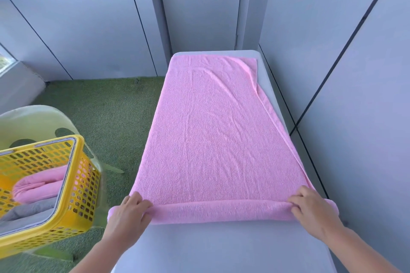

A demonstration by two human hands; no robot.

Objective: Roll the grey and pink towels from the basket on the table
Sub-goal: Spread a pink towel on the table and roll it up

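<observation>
On the left a yellow basket (87, 184) sits on a pale plastic chair (33, 122), and inside it lie a second pink towel (37, 186) and a grey towel (28, 210) just below it. Next comes the left hand (127, 210), palm down at the end of a straight arm, its fingers curled over the left end of a thin roll at the near edge of the big pink towel (210, 135), which lies spread flat along the grey table (221, 248). On the right, the right hand (312, 208) grips the other end of the roll the same way, fingers bent over the cloth.
</observation>
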